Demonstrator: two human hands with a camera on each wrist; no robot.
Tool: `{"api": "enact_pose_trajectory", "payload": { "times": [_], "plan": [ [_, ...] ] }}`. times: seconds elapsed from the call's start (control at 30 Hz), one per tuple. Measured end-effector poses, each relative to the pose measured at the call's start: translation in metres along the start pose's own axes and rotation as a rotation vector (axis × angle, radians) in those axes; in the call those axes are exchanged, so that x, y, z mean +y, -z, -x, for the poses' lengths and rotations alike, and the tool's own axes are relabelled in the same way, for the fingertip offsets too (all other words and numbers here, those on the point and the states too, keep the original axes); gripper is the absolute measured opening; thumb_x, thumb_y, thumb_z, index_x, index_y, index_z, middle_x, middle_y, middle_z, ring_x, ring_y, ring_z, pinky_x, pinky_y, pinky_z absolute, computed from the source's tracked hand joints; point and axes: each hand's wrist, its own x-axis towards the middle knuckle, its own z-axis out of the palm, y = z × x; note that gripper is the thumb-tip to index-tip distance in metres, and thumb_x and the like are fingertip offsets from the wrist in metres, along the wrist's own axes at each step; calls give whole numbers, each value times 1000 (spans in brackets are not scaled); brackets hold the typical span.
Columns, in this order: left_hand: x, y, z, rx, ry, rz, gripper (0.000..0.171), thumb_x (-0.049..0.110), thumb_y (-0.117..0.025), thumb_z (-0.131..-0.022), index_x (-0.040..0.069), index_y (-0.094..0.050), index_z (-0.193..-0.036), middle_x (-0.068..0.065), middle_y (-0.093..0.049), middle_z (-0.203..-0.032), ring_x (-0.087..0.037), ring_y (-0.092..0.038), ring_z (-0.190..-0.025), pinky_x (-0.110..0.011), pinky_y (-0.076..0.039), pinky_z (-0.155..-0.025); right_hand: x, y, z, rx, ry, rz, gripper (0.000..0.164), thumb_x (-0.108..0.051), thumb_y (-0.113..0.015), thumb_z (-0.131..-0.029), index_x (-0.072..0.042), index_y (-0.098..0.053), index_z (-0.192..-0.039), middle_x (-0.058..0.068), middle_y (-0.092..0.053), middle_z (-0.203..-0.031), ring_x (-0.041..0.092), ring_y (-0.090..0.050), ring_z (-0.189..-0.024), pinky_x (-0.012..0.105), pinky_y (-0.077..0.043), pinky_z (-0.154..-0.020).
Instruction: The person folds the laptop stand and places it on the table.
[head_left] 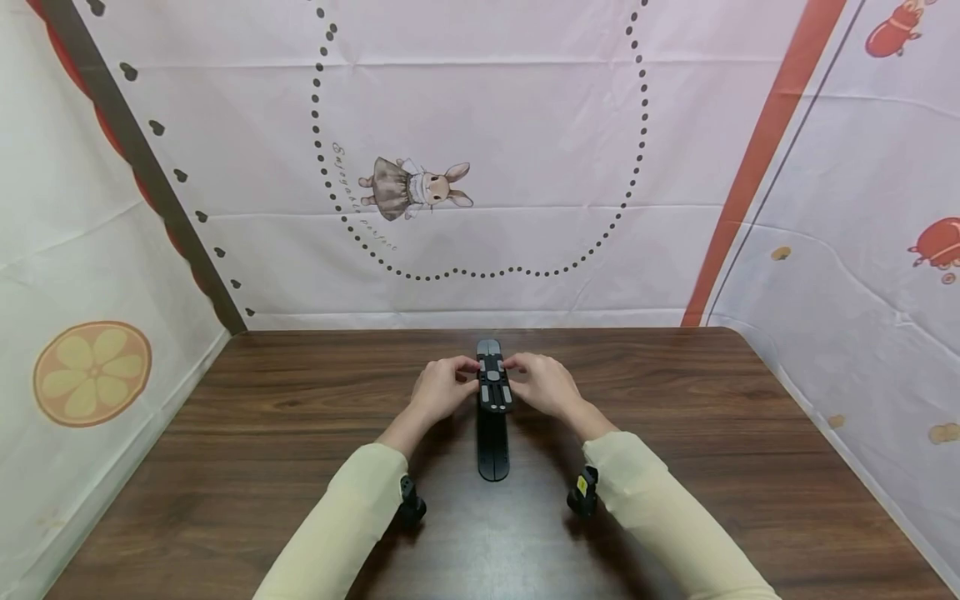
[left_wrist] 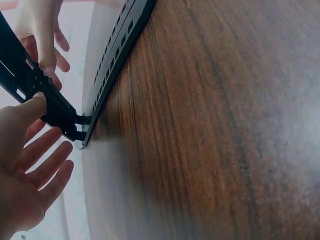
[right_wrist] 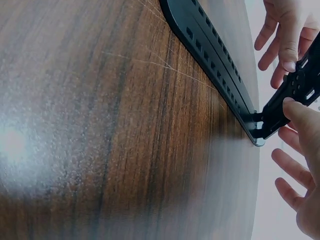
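Observation:
A black folding laptop stand (head_left: 492, 450) lies lengthwise on the table, pointing away from me. Its base (left_wrist: 120, 52), with rows of slots, is flat on the wood. The upper arm (head_left: 493, 392), which carries grey pads, tilts up from the hinge at the far end, as both wrist views show. My left hand (head_left: 441, 387) pinches the arm's left edge between thumb and fingers. On the opposite edge my right hand (head_left: 547, 383) does likewise, its thumb on the arm's near face in the right wrist view and its other fingers spread loosely.
The brown wooden table (head_left: 300, 433) ends just beyond the stand. A printed cloth (head_left: 480, 242) hangs behind it, with more cloth at both sides. Small black cameras (head_left: 411, 504) are strapped at the wrists.

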Motion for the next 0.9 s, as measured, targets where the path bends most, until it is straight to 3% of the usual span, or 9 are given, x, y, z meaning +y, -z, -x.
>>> {"api": "enact_pose_trajectory", "payload": {
  "times": [0.67,0.9],
  "plan": [
    [-3,-2,4,-39,-47,-80,25,23,-68,-84,21,-65,-108,-1,-67,-107,-15,-64,-92,-37,-51,-76,5,-7,4,60,188,104,28,-22,-70,-82,-11,-65,-107,2,-67,-107,18,-64,-90,37,-50,-75],
    [-2,-3,7,-46,-48,-104,24,22,-69,-82,21,-66,-106,0,-68,-106,-17,-64,-92,-37,-51,-75,6,-9,7,64,218,124,29,-19,-71,-80,-11,-64,-108,2,-66,-106,18,-63,-89,35,-51,-73]
  ]
}}
